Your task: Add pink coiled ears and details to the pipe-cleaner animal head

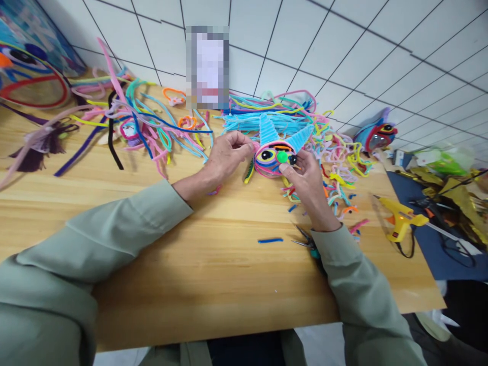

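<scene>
A small animal face made of pipe cleaners (272,163) has two blue pointed ears, black-and-yellow eyes and a green round nose. My right hand (308,175) grips it from the right side, thumb on the front and fingers behind the rim. At its left edge my left hand (231,152) is closed in a pinch, with a bit of pink pipe cleaner (254,146) showing at the fingertips. A green and yellow strip (249,172) sits just below the left fingers. Under my right wrist lie pliers or cutters with pointed jaws (305,239), partly covered by the sleeve.
Loose pipe cleaners (163,127) spread at the back left, a light-blue bundle (267,122) along the wall, curly scraps (343,162) to the right. A yellow glue gun (400,216) rests near the right edge. A blue piece (270,240) lies in front. Finished faces stand at both sides.
</scene>
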